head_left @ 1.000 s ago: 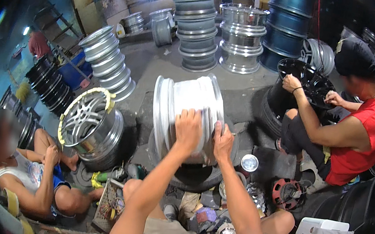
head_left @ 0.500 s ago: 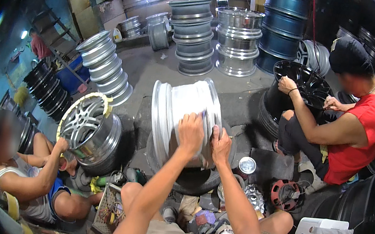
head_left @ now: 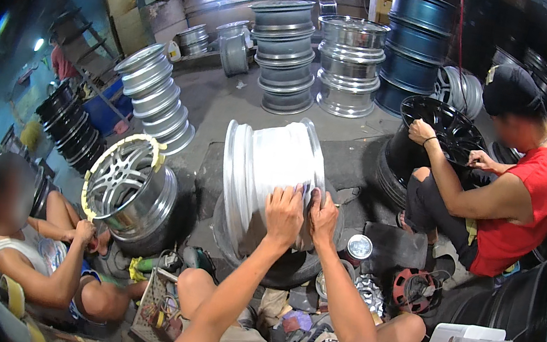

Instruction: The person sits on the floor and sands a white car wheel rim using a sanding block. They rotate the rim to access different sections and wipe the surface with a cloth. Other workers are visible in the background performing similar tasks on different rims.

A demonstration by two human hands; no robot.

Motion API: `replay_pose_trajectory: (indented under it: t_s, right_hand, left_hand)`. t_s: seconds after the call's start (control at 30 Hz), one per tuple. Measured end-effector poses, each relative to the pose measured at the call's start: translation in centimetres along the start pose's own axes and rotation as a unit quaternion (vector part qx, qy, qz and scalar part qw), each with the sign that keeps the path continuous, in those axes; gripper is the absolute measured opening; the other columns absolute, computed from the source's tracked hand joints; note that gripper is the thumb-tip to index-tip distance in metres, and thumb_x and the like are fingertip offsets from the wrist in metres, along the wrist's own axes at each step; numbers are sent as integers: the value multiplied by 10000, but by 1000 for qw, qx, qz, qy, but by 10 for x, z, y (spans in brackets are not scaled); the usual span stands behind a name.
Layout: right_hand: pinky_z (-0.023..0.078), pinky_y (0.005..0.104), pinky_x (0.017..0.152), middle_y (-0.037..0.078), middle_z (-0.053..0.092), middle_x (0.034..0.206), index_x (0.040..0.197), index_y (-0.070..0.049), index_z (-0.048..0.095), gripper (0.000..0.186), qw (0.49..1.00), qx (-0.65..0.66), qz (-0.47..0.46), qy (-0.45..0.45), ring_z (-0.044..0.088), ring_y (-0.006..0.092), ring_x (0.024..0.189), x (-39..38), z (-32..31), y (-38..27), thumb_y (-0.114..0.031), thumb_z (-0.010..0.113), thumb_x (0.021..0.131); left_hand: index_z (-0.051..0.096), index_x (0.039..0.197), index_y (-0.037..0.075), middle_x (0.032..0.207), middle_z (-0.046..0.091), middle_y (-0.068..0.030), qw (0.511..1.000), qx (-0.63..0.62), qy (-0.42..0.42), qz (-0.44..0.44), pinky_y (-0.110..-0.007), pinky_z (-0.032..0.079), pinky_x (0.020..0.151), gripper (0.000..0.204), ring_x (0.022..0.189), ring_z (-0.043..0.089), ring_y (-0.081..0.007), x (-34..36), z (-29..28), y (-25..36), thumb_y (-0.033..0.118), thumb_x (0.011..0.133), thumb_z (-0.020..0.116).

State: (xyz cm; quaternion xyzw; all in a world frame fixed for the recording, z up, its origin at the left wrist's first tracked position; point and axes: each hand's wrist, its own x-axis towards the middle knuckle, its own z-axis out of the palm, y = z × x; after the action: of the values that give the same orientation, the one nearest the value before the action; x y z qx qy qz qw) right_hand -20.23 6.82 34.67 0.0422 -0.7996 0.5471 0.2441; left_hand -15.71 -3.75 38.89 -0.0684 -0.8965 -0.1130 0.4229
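A silver-white wheel rim [head_left: 268, 156] stands on its side in front of me, resting on a black tyre [head_left: 284, 270]. On the near right part of its barrel, my left hand [head_left: 283, 214] presses with curled fingers. A small dark bit shows at those fingertips, too little to name. My right hand [head_left: 323, 218] is closed round the right edge of the rim, thumb upward. The two hands are close together. The rim's underside is hidden by my hands and the tyre.
At left, a person tapes a spoked rim [head_left: 122, 181]; at right, a person in red handles a black rim [head_left: 433, 127]. Stacked rims [head_left: 279, 56] stand behind. A round can [head_left: 359, 246], a red reel-like part [head_left: 414, 291] and a white container [head_left: 466, 341] lie nearby.
Both my hands have come down toward me along the rim, the left one also slightly right. The rim appears slightly lower in view. The left person's raised hand has dropped a little.
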Motion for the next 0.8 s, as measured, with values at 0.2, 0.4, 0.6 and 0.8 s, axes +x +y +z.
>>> replay_pose_trajectory:
  t_s: [0.2,0.4,0.6,0.8]
  right_hand:
    - [473,565,728,323,661,886,964,39,618,474,999,33,-14,-13,611,548,849,-4,0,-1,-409,532,1093]
    - [475,558,726,331,647,871,937,37,613,504,999,31,-20,0,611,549,848,4,2,-6,-440,542,1081]
    - [482,554,714,333,646,860,943,36,610,516,999,20,-36,21,608,556,836,-3,1,5,-458,547,1078]
    - [478,554,694,329,643,840,911,29,599,506,1000,9,-12,-5,608,550,816,-3,4,-6,-444,546,1083]
  left_hand:
    - [723,1195,19,965,630,-90,1000,13,-6,15,-432,445,807,307,932,581,-284,1,-2,-9,122,916,647]
    - [719,1190,16,946,622,-108,1000,-9,-3,-19,-445,452,804,303,924,583,-310,43,2,-7,120,917,640]
    - [730,1151,7,919,605,-121,997,-50,37,-37,-448,443,787,252,901,573,-314,0,8,10,150,961,646]
    - [732,1160,29,940,613,-100,998,-6,43,-54,-448,437,790,265,906,570,-307,56,14,-13,152,939,654]
